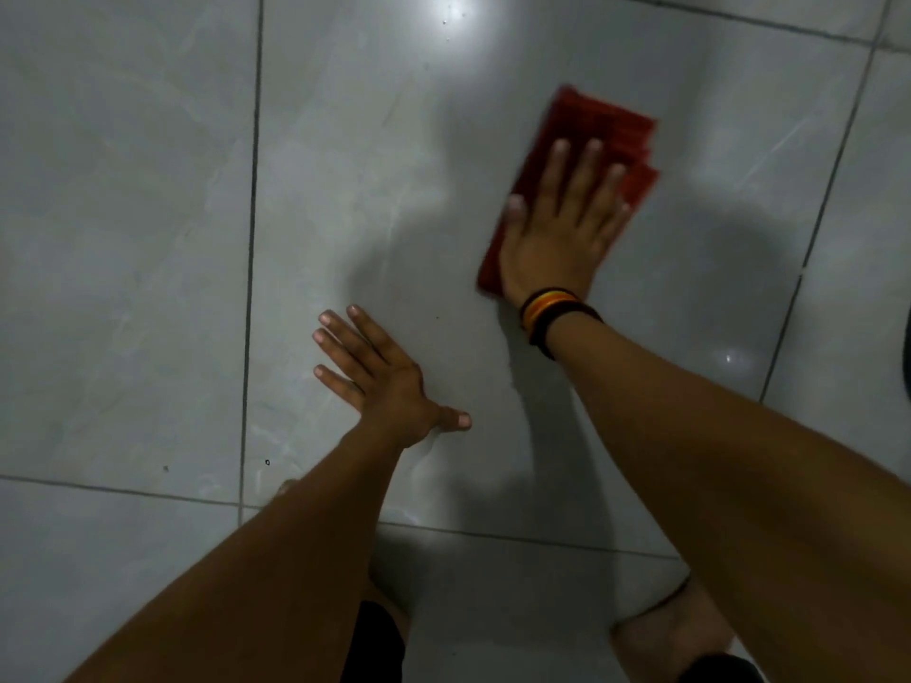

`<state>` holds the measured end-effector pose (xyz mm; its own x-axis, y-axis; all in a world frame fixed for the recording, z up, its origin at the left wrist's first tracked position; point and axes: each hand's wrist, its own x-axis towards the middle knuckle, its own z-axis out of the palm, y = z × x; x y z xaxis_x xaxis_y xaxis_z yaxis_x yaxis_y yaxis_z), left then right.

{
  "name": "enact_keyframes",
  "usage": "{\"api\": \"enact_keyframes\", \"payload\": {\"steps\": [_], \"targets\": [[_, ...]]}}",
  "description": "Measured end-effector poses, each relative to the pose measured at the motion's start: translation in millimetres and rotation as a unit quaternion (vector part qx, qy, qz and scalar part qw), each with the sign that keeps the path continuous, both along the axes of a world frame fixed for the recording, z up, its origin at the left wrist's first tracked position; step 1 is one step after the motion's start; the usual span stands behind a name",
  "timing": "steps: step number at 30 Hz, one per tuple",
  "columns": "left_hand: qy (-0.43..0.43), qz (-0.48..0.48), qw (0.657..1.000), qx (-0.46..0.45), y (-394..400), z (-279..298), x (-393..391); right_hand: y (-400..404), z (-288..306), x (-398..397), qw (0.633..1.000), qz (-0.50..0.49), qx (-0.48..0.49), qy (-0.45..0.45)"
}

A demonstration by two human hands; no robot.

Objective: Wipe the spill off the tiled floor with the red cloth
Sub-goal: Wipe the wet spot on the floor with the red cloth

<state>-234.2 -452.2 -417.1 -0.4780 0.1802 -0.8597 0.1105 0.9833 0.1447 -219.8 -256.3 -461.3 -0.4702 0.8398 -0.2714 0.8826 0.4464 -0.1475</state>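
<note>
Folded red cloth (591,135) lying flat on the pale grey tiled floor (148,239), on the large middle tile, toward its far right part. Pinned there under the right hand (562,229): palm down, fingers spread and flat, not curled round any edge, so pressing rather than gripping. Far end of the cloth poking out past the fingertips, edges stepped in layers there; slightly smeared in the view, perhaps from motion.

Left hand (379,377) well apart from the cloth, nearer the body, open and empty, fingers splayed, planted on the same tile as a prop.

Handling, by judgement: soft, light, limp, likely textured microfibre; no stiffness to push by one corner, so best driven from the middle under a flat palm, with pressure spread to stop the folds sliding apart or bunching. Glossy tile, probably slick where wet; easy glide for the cloth, some slip risk for the propping hand.

Spill itself hard to make out: faint streaks and sheen on the middle tile, a few tiny specks near the lamp glare at the top. No clear puddle.

Count: one cloth, two hands, one stack of striped bangles (552,313) on the right wrist, two bare knees at the bottom edge, and some six tiles between dark grout lines.
</note>
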Motion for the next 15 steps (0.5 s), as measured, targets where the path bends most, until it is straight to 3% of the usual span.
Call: {"api": "enact_keyframes", "payload": {"steps": [2, 4, 6, 8, 10, 12, 15], "targets": [[-0.009, 0.002, 1.000, -0.009, 1.5, 1.9, -0.7, -25.7, -1.3, -2.3, 0.980, 0.201, -0.006, 0.014], [-0.011, 0.006, 1.000, -0.009, 2.9, 5.3, -2.3, -35.9, 5.5, 32.3, 0.924, 0.380, -0.039, 0.011], [-0.018, 0.012, 1.000, -0.002, 4.8, 8.9, -2.2, -25.3, 13.4, 84.2, 0.887, 0.457, -0.060, -0.025], [-0.027, 0.014, 1.000, 0.003, 5.1, 11.8, -2.5, -2.7, 21.6, 127.4, 0.912, 0.403, -0.054, -0.058], [-0.025, 0.015, 1.000, -0.002, 4.4, 12.5, -3.1, 22.6, 25.4, 132.2, 0.958, 0.269, -0.050, -0.082], [-0.024, 0.012, 1.000, 0.004, 2.9, 7.8, -0.9, 42.7, 19.8, 95.5, 0.990, 0.110, -0.049, -0.070], [-0.023, 0.015, 1.000, -0.001, -2.8, -2.0, -0.2, 53.8, 7.6, -8.8, 0.999, -0.042, -0.027, -0.006]]}}
